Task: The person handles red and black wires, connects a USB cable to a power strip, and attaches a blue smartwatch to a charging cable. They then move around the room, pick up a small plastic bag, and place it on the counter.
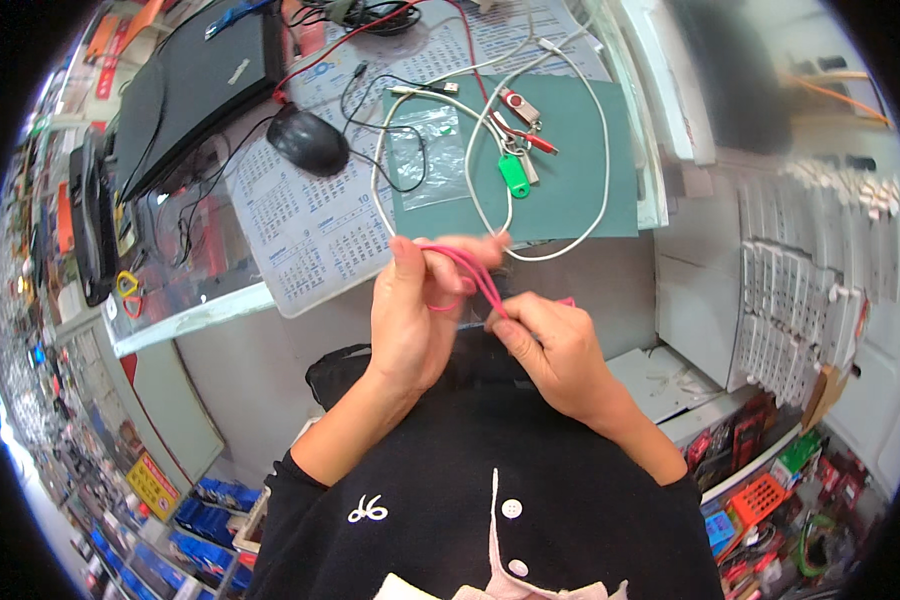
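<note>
Pink cord [482, 280] is held between both hands, in front of the near edge of the surface [200, 317] and above the person's lap. Left hand [408, 315]: thumb raised and apart, fingers bent, cord looped about them; fingertips blurred, cannot tell whether they press on it. Right hand [555, 350]: closed, thumb and forefinger pinching the cord where its strands run together; a short bit of pink shows past the knuckles.

Just beyond the hands, a green mat [585, 120] lies on the surface. Across it, a white cable [607, 150] in wide loops, one bend hanging past the mat's near edge. Inside the loops: green key tag [514, 178], red-and-silver USB stick [520, 107], clear plastic bag [432, 165]. Farther left, a black mouse [308, 139] on printed calendar sheets [315, 240], near a closed black laptop [205, 95].
</note>
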### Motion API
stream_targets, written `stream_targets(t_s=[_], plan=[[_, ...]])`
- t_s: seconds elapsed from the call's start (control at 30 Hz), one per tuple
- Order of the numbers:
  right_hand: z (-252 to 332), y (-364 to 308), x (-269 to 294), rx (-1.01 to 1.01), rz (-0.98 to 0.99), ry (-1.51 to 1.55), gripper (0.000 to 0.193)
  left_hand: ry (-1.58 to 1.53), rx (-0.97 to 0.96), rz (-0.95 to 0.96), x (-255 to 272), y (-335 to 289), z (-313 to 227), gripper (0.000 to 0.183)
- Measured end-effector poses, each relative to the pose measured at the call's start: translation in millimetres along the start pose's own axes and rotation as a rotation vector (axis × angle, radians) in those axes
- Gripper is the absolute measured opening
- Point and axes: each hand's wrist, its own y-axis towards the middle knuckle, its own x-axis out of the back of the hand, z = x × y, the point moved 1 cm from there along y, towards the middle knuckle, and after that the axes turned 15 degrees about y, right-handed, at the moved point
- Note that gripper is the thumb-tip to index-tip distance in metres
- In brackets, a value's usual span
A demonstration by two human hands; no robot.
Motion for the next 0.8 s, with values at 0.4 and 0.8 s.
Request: stream_targets(t_s=[0.4,0.8], plan=[[-8,23,-42,0.302,0.856,0.001,0.006,1.215,-0.571,-0.255,35,-65,-9,0.074],[16,77,-246,-0.052,0.863,0.052,0.012,0.96,-0.104,-0.193,232,-159,-31,0.052]])
